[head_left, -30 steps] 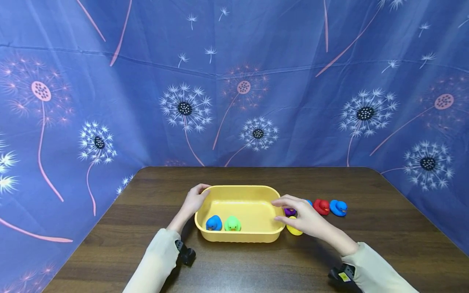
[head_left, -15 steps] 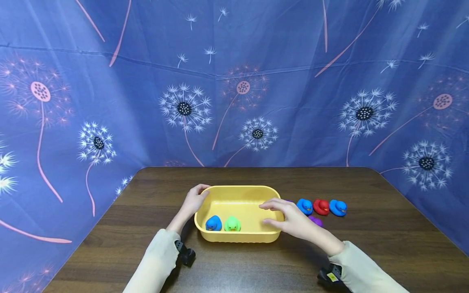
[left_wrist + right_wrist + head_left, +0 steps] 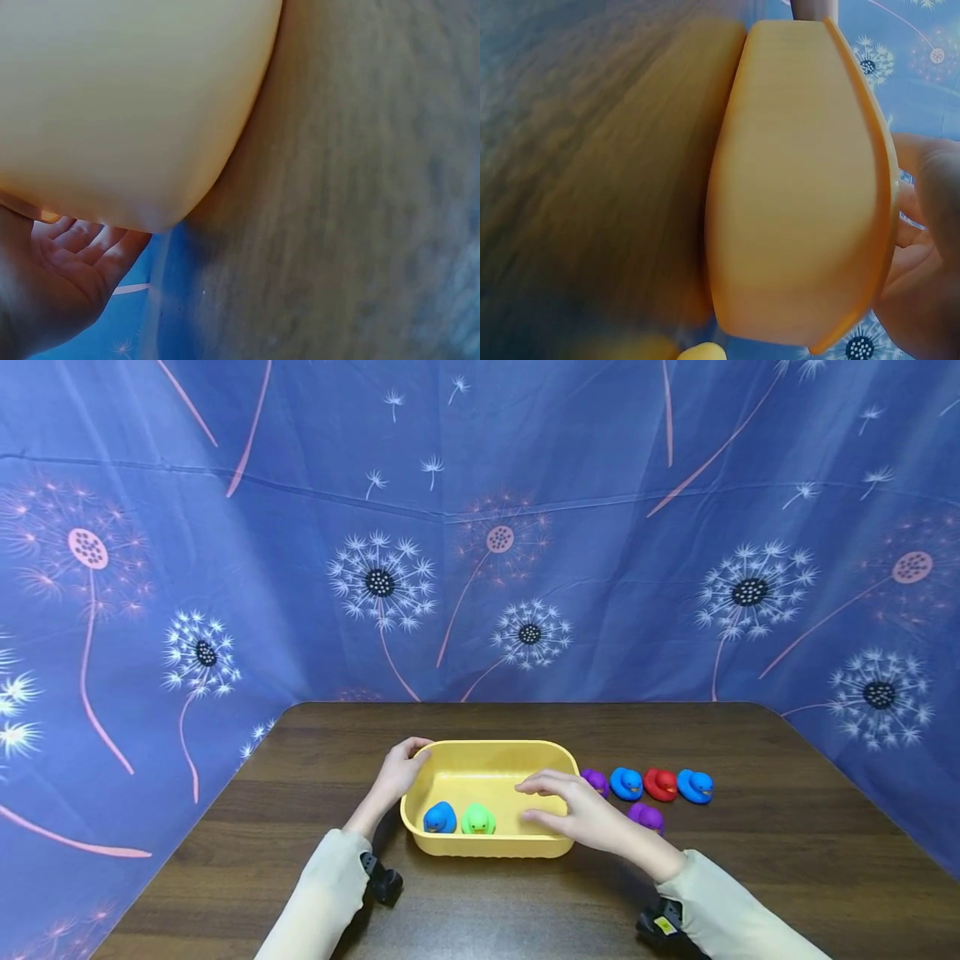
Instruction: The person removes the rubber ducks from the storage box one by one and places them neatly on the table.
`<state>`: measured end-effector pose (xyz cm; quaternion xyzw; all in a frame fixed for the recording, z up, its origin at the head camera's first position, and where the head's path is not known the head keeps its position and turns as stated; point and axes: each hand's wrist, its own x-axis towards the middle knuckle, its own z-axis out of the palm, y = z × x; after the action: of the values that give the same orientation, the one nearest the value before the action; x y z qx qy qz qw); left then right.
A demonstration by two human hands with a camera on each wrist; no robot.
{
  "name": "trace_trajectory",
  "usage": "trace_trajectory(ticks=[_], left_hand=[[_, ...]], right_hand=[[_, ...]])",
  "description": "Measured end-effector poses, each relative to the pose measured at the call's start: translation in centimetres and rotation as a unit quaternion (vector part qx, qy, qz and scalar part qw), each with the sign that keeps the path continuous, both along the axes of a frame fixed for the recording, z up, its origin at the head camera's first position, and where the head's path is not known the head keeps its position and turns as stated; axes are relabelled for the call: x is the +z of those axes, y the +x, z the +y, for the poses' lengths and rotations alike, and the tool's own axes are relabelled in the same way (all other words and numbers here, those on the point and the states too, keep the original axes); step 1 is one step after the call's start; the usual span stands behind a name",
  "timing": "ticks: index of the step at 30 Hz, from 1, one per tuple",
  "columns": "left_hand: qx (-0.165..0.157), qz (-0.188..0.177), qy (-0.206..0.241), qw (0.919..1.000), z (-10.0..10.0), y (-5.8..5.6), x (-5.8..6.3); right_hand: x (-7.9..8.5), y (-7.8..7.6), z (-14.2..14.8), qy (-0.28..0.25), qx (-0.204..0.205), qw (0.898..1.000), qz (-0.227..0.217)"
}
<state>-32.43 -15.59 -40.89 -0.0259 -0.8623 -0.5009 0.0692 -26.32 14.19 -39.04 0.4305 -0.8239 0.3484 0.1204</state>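
Observation:
A yellow plastic tub (image 3: 495, 846) stands on the table. Its left end is gripped by my left hand (image 3: 395, 774), with the fingers against the outside near the far corner; the left wrist view shows the palm (image 3: 75, 270) beside the tub wall. Inside, at the near side, sit a blue rubber duck (image 3: 439, 817) and a green rubber duck (image 3: 477, 819). My right hand (image 3: 588, 814) hovers over the tub's right end, thumb and fingers apart, and I see nothing between them. In the right wrist view, part of a yellow object (image 3: 703, 352) shows by the tub.
Right of the tub are a purple duck (image 3: 596, 782), a blue duck (image 3: 626, 784), a red duck (image 3: 661, 785) and another blue duck (image 3: 695, 786) in a row. A second purple duck (image 3: 647, 817) lies nearer. Behind the wooden table (image 3: 480, 910) hangs a blue dandelion-print cloth (image 3: 465, 460).
My right hand has moved left, from the tub's right rim to over its inside. The yellow duck beside the tub is now hidden behind it, and the nearer purple duck has come into view.

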Motion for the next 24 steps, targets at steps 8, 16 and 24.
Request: trace_trajectory(ticks=[8,16,24], left_hand=[[-0.001,0.008,0.002,1.0000,0.0,0.1,0.0],[-0.002,0.010,0.009,0.9999,0.0,0.0,0.0],[-0.004,0.011,0.006,0.9999,0.1,0.2,0.2]], right_hand=[[0.1,-0.2,-1.3,0.005,0.015,1.000,-0.006],[0.1,-0.4,-2.7,-0.004,0.041,0.999,0.032],[0.0,-0.7,-3.4,0.021,0.046,0.998,0.034]])
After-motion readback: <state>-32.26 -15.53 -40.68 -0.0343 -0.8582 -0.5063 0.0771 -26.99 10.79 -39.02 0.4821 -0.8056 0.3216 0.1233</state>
